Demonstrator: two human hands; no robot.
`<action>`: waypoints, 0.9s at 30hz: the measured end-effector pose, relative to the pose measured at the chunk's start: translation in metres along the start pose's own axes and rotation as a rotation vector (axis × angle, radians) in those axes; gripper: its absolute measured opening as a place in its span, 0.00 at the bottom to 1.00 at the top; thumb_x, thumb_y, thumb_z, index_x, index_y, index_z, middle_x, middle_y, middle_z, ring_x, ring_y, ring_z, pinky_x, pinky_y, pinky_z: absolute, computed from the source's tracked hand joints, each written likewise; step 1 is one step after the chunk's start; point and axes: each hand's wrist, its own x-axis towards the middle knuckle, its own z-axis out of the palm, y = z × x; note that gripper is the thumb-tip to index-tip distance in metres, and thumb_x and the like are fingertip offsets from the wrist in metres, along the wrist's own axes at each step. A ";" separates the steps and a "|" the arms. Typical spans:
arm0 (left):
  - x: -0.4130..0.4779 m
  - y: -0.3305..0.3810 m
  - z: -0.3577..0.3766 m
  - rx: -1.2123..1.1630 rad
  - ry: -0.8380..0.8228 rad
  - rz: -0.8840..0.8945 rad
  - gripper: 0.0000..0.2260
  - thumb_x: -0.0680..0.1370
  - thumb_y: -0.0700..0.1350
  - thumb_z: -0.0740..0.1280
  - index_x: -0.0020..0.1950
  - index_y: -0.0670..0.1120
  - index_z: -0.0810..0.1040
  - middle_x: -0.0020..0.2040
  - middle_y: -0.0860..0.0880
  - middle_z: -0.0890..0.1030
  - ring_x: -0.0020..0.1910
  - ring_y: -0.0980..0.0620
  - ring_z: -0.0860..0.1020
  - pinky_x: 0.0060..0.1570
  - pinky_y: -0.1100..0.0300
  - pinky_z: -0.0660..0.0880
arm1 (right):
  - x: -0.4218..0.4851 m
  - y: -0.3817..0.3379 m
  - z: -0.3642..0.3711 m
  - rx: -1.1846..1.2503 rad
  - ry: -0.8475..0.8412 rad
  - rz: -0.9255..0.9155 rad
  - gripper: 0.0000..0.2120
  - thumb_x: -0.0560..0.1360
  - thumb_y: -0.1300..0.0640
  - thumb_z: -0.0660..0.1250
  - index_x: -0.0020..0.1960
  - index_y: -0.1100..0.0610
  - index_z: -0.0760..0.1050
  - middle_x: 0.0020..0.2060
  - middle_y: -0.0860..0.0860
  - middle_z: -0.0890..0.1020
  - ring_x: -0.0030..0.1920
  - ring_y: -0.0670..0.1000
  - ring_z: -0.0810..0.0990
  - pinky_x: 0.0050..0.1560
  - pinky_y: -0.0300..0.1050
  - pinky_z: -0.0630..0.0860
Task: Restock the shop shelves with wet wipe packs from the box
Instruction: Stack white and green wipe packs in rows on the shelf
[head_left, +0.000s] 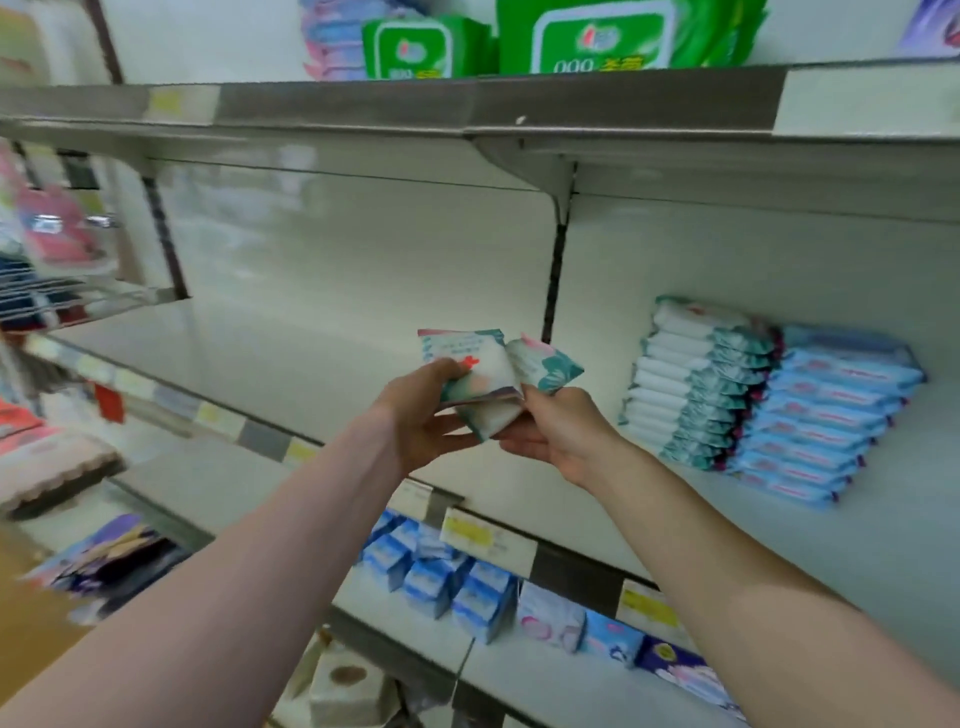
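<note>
- Broadly, the middle shelf (291, 358) fills most of the frame. Its left and centre stretch lies bare before us, so we judge that most of the restocking is yet to do.
- Along the top of the frame, the upper shelf (623, 98) carries green wipe packs (597, 36), which look settled and no part of this step.
- At the right of the frame, two piles stand on the middle shelf, side by side and touching: a teal-and-white stack (696, 384) and, to its right, a blue stack (826, 415). We take the teal-and-white one as the work already done, since its wrappers match what we hold.
- At bottom centre, the lower shelf (519, 670) holds small blue packs (441, 577) and a few other packets.
- At the lower left edge, a brown surface (26, 629) may be the box, but it is too blurred for us to tell.
- In the centre of the frame, our left hand (421, 415) and right hand (556, 431) meet in the air in front of the shelf, to the left of the piles and apart from them.
- Between the hands are the held packs (483, 384), teal-and-white wet wipes, at least two and touching each other. The left hand clasps one with thumb and fingers, and the right hand's fingers curl round another. None rests on the shelf yet, so placing them is what remains of this step.
</note>
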 end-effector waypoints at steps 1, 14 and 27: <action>0.008 0.002 0.001 -0.006 -0.030 0.002 0.08 0.79 0.41 0.63 0.56 0.44 0.77 0.48 0.43 0.80 0.44 0.45 0.80 0.44 0.49 0.78 | 0.003 0.000 0.000 0.011 0.011 0.009 0.06 0.78 0.53 0.65 0.47 0.55 0.76 0.37 0.54 0.83 0.33 0.49 0.83 0.34 0.40 0.81; 0.100 0.031 0.003 0.310 -0.192 -0.018 0.11 0.77 0.39 0.67 0.58 0.39 0.75 0.49 0.43 0.81 0.43 0.46 0.82 0.38 0.51 0.79 | 0.044 0.007 -0.029 0.002 0.347 0.115 0.08 0.78 0.63 0.62 0.42 0.60 0.76 0.32 0.53 0.78 0.31 0.47 0.75 0.28 0.37 0.74; 0.174 -0.006 0.041 0.510 -0.177 0.059 0.10 0.77 0.40 0.69 0.56 0.39 0.75 0.53 0.43 0.80 0.49 0.45 0.81 0.48 0.52 0.79 | 0.086 0.029 -0.062 -0.730 0.486 0.147 0.09 0.76 0.66 0.59 0.43 0.66 0.78 0.38 0.59 0.84 0.40 0.59 0.85 0.42 0.51 0.83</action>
